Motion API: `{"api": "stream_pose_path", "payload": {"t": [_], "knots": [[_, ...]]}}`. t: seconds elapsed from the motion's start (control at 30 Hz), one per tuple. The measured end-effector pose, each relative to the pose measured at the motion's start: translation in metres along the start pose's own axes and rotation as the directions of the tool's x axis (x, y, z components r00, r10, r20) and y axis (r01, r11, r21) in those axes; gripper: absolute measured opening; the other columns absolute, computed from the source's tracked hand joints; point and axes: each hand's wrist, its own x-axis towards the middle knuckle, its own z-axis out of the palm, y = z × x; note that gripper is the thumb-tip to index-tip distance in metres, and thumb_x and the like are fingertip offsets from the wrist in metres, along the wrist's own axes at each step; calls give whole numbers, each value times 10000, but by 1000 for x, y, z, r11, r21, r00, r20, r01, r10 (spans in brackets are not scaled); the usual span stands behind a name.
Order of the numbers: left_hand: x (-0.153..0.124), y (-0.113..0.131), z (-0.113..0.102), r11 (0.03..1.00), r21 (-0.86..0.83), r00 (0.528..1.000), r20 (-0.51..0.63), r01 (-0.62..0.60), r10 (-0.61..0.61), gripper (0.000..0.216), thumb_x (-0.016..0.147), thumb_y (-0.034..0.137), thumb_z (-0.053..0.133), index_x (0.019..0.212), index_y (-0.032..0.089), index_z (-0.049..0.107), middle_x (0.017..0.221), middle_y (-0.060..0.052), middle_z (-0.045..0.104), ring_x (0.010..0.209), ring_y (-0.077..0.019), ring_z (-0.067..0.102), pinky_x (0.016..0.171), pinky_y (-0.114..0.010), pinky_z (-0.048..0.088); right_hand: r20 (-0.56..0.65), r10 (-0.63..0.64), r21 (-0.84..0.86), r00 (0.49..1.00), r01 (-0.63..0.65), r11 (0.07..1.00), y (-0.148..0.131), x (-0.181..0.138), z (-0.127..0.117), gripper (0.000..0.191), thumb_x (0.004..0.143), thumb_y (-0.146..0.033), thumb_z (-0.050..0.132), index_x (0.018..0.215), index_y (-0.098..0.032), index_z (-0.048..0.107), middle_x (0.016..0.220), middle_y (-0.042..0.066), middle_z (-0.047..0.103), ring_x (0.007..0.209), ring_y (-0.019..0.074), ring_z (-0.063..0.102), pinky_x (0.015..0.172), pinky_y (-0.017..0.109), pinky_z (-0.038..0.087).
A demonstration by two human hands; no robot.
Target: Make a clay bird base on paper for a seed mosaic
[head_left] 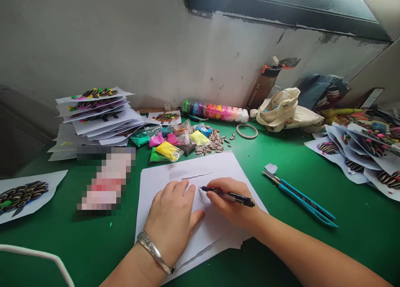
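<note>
My right hand [233,197] grips a black pen [233,196], its tip at the white paper [156,182] beside a thin curved pencil-like line. Flat on the same stack of sheets rests my left hand [171,222], fingers stretched out and thumb apart, just left of the pen tip. A silver bracelet circles the left wrist. Part of the drawn outline is hidden by my right hand. Right of the paper lies a blue craft knife [306,201] with a small scrap of paper by its blade.
Behind the paper are bags of coloured clay [170,150], loose sunflower seeds [215,141] and a tape ring [246,131]. Stacked seed pictures [103,120] stand left, more [353,149] right. A bottle [262,84] and cloth bag [287,112] stand by the wall.
</note>
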Motion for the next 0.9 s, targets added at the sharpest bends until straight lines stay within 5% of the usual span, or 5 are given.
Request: {"api": "stream_pose_path", "payload": {"t": [0.43,0.9], "knots": [[0,0,2,1000,-6,1000,-13,1,-1,433,825,343,651,1231,198,611,1331,-103,577,1224,-304,497,992,-478,457,-21,-98,-64,995,96,993,3,-4,2,91,822,-208,627,897,-235,671,827,-6,737,755,145,660,745,293,478],[-2,-1,0,1000,-19,1000,-8,-7,7,402,833,307,640,1220,201,613,1318,-95,583,1206,-302,506,978,-470,467,112,-195,-40,974,201,979,-1,-2,0,90,848,-213,594,902,-225,664,765,7,715,687,142,618,697,295,454]]}}
